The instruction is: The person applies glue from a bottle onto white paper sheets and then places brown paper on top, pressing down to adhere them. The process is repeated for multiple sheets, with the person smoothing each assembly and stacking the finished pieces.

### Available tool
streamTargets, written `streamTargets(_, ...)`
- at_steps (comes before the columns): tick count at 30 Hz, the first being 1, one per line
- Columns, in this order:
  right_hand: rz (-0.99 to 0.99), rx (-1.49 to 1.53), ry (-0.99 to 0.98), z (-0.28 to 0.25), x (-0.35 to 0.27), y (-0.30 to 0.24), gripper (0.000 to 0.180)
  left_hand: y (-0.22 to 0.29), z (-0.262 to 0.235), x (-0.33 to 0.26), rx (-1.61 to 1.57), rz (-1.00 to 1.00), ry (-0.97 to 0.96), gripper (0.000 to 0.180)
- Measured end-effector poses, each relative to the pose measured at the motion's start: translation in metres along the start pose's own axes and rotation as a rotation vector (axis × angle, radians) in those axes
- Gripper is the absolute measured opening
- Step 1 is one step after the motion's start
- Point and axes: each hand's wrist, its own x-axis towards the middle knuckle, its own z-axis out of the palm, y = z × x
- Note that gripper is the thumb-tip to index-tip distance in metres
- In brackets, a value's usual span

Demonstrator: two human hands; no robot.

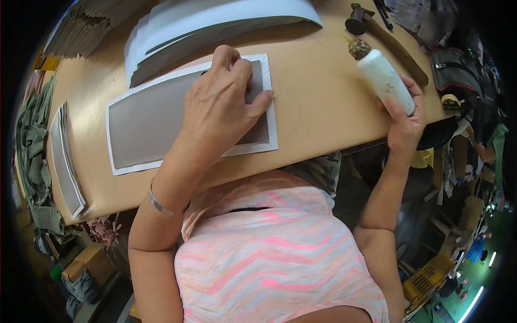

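left hand (223, 107): laid flat, fingers together, pressed on the grey sheet (156, 121)
grey sheet: set on a white-edged backing (272, 116), lying on the table (318, 102)
right hand (404, 121): fingers clamped around a white bottle (385, 81), held over the table edge
hammer (377, 32): lying beyond the bottle

Lying at the far edge of the wooden table (318, 107): a hammer (385, 32) with a dark head and a stack of grey sheets (215, 24). Resting near the left edge, a smaller pile of grey panels (64, 161). Hanging beside it, possibly green fabric scraps (32, 140).
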Motion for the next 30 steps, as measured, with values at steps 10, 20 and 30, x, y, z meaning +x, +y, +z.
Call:
streamTargets(10,0.011,0.251,-0.183,0.021,0.012,-0.022,0.045,-0.007,0.002,0.000,-0.133,-0.035,0.030,0.024)
streamTargets(20,-0.197,-0.181,-0.337,0.044,0.018,-0.037,0.050,-0.015,-0.005,0.001,-0.348,-0.111,-0.070,0.017)
streamTargets(30,-0.383,-0.346,-0.376,0.058,0.027,-0.038,0.045,-0.012,-0.010,0.002,-0.359,-0.127,-0.115,0.020)
